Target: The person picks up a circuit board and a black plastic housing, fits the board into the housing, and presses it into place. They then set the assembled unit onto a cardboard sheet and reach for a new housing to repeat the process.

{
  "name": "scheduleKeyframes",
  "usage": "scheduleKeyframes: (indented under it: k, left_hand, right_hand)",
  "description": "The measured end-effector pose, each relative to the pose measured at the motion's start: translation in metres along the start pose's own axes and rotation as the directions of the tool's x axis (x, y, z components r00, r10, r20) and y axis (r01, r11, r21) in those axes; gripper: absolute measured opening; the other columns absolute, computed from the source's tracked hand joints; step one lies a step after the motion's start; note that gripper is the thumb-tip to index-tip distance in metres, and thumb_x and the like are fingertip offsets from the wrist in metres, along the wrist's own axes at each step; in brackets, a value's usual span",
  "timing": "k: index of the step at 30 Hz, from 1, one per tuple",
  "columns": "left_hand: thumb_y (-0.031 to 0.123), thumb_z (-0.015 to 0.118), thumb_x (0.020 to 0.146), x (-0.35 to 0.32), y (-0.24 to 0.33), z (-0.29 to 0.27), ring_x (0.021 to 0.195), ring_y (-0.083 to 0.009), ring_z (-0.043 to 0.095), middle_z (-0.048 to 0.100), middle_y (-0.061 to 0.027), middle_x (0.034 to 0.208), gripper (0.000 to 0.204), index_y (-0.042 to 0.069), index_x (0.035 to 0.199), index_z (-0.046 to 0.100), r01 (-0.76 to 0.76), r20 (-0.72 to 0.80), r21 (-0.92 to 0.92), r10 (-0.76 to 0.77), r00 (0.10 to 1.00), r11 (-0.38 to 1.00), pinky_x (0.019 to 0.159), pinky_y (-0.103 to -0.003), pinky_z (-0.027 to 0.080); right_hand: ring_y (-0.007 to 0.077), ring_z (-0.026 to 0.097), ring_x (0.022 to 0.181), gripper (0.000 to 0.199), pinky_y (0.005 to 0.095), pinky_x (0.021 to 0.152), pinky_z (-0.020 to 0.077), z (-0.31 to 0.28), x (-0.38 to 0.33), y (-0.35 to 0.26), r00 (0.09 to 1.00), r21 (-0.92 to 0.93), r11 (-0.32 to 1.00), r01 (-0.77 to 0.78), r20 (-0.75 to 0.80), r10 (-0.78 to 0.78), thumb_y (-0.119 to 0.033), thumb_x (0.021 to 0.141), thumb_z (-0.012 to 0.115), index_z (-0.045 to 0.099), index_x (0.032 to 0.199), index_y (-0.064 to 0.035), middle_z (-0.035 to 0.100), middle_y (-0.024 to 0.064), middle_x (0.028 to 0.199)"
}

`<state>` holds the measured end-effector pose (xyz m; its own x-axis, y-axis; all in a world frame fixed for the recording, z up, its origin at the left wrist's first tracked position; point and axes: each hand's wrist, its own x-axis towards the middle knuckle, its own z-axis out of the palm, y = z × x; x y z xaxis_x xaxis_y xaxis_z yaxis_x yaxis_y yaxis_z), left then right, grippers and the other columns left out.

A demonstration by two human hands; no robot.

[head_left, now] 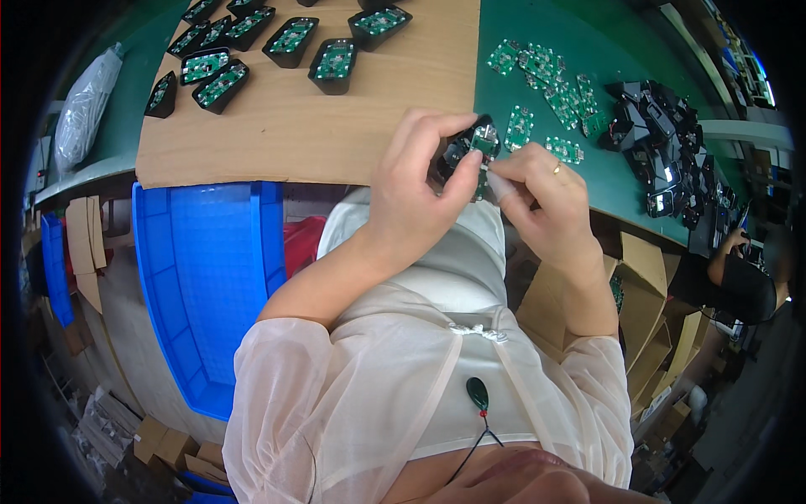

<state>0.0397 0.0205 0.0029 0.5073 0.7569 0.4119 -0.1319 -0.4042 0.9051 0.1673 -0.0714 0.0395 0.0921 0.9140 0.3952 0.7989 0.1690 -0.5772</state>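
Lots going on around the bench: a brown cardboard sheet (336,126) carries a bunch of black housings with green boards fitted (290,40). Loose green circuit boards (550,88) are scattered on the green table (520,25), next to a heap of empty black housings (667,147). Below the edge there's a blue plastic crate (210,269), cardboard boxes (646,294), and a clear plastic bag (84,105) far left.

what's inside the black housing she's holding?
A small green circuit board sits in the black housing, held by the left hand with the right hand at its edge. Fingers cover the housing's lower part, so anything beneath the board is hidden.
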Motion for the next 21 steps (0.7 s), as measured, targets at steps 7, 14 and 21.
scheduleKeyframes:
  k: [7, 14, 21]
  left_hand:
    - [0.002, 0.061, 0.073, -0.001, -0.002, -0.003, 0.071, -0.0197, 0.057, 0.055, -0.0092, 0.093, 0.027, 0.003, 0.1, 0.056, -0.159, 0.069, 0.124, 0.151, 0.986, 0.98, 0.057, -0.027, 0.045]
    - [0.001, 0.06, 0.074, -0.003, -0.009, -0.002, 0.073, -0.0221, 0.057, 0.055, -0.0115, 0.094, 0.028, 0.002, 0.102, 0.055, -0.135, -0.012, 0.035, 0.135, 0.991, 0.99, 0.057, -0.027, 0.046]
    - [0.003, 0.061, 0.074, -0.007, 0.004, 0.003, 0.077, -0.0247, 0.059, 0.055, -0.0119, 0.097, 0.029, 0.003, 0.102, 0.055, -0.19, 0.015, 0.151, 0.19, 0.982, 0.97, 0.058, -0.03, 0.049]
  right_hand:
    - [0.0212, 0.052, 0.063, 0.018, 0.0304, 0.051, 0.0425, -0.001, -0.002, 0.002, 0.978, -0.23, 0.951, 0.206, 0.083, -0.191, 0.001, 0.065, 0.062, 0.052, 0.079, -0.0029, 0.05, 0.0068, 0.073]
    - [0.0065, 0.05, 0.056, 0.033, 0.0176, 0.041, 0.0365, 0.011, -0.027, -0.003, 0.842, 0.666, 0.639, -0.385, -0.03, 0.539, -0.01, 0.085, 0.057, 0.044, 0.114, -0.0024, 0.052, 0.0052, 0.079]
    - [0.0077, 0.048, 0.044, 0.041, 0.017, 0.037, 0.0341, 0.036, -0.034, -0.012, 0.789, 0.874, 0.301, -0.382, 0.139, 0.599, -0.018, 0.089, 0.052, 0.031, 0.121, -0.0031, 0.054, 0.0075, 0.078]
